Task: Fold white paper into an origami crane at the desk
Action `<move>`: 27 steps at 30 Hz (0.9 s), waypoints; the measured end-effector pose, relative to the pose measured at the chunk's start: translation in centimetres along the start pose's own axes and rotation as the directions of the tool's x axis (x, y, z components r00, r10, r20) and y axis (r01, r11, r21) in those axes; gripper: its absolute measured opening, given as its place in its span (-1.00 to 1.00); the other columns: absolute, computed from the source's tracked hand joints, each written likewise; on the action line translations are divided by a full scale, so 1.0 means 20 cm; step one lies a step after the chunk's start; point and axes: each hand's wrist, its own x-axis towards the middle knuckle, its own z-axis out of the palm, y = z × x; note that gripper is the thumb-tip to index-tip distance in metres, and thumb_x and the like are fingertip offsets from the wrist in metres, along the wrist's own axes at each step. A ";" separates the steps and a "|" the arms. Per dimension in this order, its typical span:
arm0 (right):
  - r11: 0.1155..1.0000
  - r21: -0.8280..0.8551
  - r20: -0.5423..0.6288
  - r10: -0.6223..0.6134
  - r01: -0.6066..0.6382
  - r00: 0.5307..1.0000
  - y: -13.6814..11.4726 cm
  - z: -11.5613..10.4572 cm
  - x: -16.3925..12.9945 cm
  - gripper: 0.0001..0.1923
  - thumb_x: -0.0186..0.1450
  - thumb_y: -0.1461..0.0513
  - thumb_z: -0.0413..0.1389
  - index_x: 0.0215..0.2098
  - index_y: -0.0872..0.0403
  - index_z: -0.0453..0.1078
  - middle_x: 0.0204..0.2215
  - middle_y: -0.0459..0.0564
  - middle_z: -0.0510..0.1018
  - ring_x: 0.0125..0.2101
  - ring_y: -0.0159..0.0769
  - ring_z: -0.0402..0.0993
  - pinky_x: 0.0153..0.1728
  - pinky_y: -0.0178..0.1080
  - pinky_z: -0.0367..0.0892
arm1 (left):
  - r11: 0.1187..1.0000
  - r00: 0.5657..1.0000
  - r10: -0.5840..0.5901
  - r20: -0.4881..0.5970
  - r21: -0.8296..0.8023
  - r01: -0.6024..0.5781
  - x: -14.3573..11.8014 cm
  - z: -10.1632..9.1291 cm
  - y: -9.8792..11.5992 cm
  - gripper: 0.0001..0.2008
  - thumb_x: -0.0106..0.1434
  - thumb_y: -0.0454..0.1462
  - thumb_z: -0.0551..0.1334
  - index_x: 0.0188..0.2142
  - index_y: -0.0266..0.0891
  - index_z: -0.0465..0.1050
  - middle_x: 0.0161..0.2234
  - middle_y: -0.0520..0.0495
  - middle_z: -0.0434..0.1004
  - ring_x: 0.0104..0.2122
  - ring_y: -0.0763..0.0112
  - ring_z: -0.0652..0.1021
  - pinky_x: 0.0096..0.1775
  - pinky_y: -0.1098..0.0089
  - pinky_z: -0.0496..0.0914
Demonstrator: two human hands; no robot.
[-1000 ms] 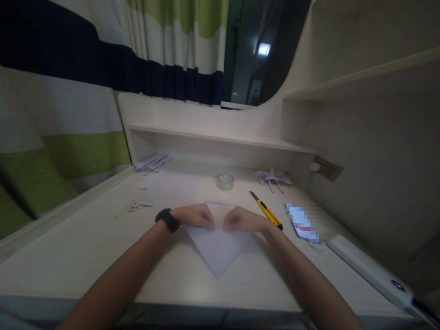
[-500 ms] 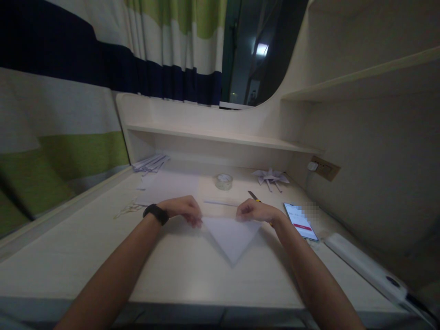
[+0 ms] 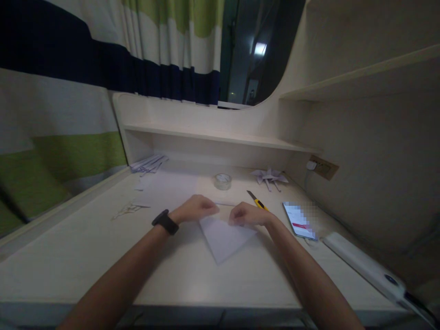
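A folded white paper (image 3: 225,240) lies on the desk in front of me, its pointed corner towards me. My left hand (image 3: 195,208), with a black watch on the wrist, reaches over the paper's upper left edge, fingers drawn together on it and slightly blurred. At the upper right edge, the curled fingers of my right hand (image 3: 248,214) pinch the paper; their tips are partly hidden. Just beyond both hands lies a thin white paper stick (image 3: 225,203).
A tape roll (image 3: 222,181), a yellow utility knife (image 3: 257,200) and a paper pinwheel (image 3: 270,176) sit farther back. Paper strips (image 3: 149,164), white sheets (image 3: 168,183) and string-like pieces (image 3: 129,210) are left. A phone (image 3: 299,221) and long white device (image 3: 364,266) lie right.
My left hand has moved right and over the paper's edge, closer to my right hand. The paper has turned slightly, its near corner shifting left.
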 end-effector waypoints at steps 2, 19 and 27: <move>1.000 -0.011 0.006 -0.010 0.010 1.000 -0.01 0.02 0.01 -0.83 0.09 0.22 0.14 -0.43 0.20 0.48 -0.59 -0.12 0.41 -0.57 -0.47 0.25 -0.51 -0.39 0.17 | 0.996 0.985 0.091 0.146 -0.001 -0.092 0.00 0.06 0.03 -0.61 0.23 -0.11 0.12 -0.56 -0.35 0.48 -0.64 0.05 0.37 -0.60 0.53 0.31 -0.54 0.49 0.07; 0.900 0.430 -0.475 0.157 0.073 0.866 0.09 -0.17 -0.09 -0.74 0.07 0.14 0.24 -0.40 0.21 0.47 -0.45 0.09 0.58 -0.48 -0.36 0.49 -0.46 -0.37 0.36 | 0.941 0.975 -0.200 -0.100 -0.298 0.162 -0.05 -0.10 -0.08 -0.65 0.11 -0.07 0.23 -0.53 -0.37 0.49 -0.62 0.00 0.41 -0.58 0.48 0.33 -0.51 0.48 0.15; 0.740 0.656 -0.504 0.282 0.149 0.816 0.04 0.13 0.15 -0.70 0.00 0.12 0.29 -0.47 0.21 0.46 -0.51 0.05 0.56 -0.54 -0.35 0.45 -0.52 -0.35 0.34 | 0.853 0.936 -0.300 -0.184 -0.492 0.176 -0.01 0.05 -0.03 -0.60 0.11 -0.05 0.23 -0.31 -0.39 0.54 -0.37 -0.17 0.57 -0.43 0.30 0.49 -0.40 0.38 0.31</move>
